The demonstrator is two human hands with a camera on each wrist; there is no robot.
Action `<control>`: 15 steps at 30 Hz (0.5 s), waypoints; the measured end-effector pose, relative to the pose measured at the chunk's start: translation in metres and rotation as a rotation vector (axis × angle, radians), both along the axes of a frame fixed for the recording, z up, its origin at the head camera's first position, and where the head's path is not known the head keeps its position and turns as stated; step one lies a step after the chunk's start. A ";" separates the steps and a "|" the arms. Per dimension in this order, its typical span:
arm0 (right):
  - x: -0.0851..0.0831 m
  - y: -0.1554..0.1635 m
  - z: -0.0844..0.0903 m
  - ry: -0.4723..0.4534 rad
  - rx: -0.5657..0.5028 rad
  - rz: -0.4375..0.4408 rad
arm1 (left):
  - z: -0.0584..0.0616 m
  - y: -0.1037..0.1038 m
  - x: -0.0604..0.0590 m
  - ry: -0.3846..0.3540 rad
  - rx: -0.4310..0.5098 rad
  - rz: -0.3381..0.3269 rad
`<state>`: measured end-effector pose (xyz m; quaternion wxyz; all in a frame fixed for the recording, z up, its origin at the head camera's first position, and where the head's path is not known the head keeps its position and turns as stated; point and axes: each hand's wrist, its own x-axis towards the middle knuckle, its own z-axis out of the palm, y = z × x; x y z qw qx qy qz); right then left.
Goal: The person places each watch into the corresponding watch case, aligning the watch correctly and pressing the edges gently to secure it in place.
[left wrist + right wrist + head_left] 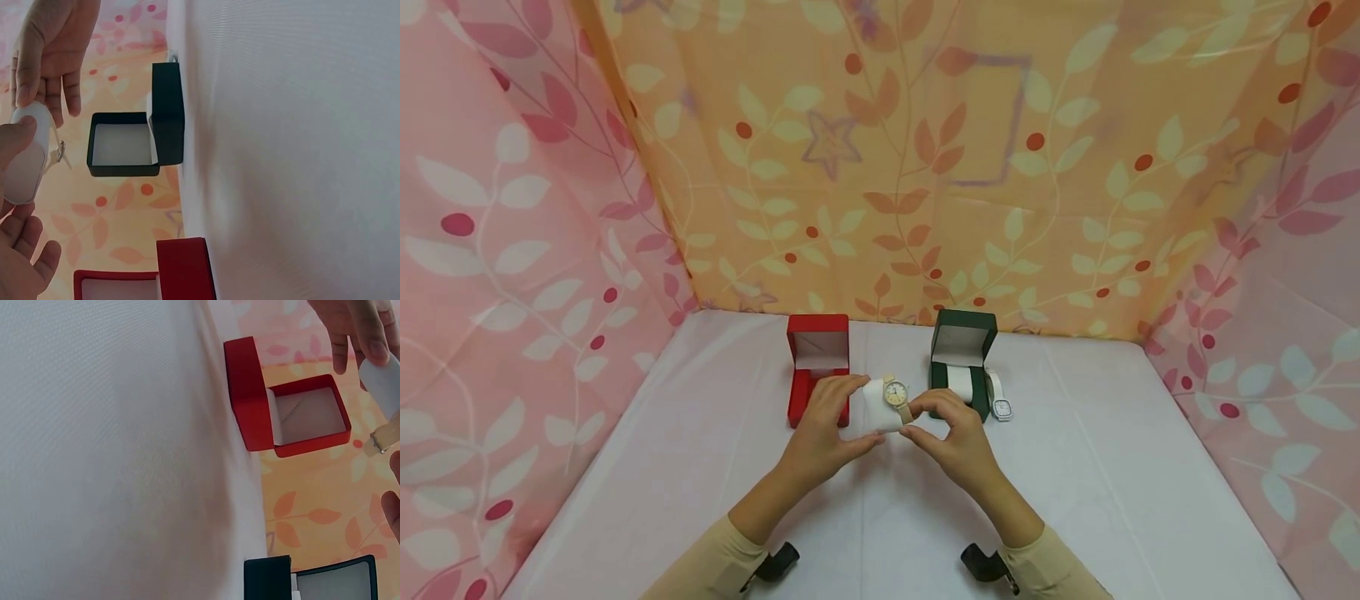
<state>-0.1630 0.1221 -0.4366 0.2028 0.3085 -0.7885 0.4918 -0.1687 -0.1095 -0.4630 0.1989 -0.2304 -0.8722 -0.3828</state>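
The beige-strapped wristwatch sits wrapped round a white cushion that both hands hold up between them, just above the white tablecloth. The left hand grips the cushion from its own side, thumb under and fingers curled over the top; the right hand pinches the strap end at the cushion's lower edge, thumb and forefinger closed on it. In the right wrist view the strap's buckle end hangs free beside the cushion, so the step in hand looks like fitting or fastening the watch on its cushion. Just beyond the left hand stands an open red watch box, its inside bare in the right wrist view; beyond the right hand stands an open green watch box with its own white cushion, and a white-strapped square watch lies on the cloth just past that box. A likely next move calls for a steady left-hand grip while the right hand draws the strap snug, then a level carry toward the red box. Whether the strap is already fastened cannot be told.
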 end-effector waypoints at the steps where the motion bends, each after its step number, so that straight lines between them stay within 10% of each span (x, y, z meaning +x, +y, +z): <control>1: 0.000 0.000 0.000 -0.002 -0.002 0.000 | 0.000 0.000 0.000 0.010 -0.004 0.001; 15: -0.001 -0.002 -0.003 0.010 0.000 0.011 | 0.000 0.000 0.000 0.041 -0.009 0.036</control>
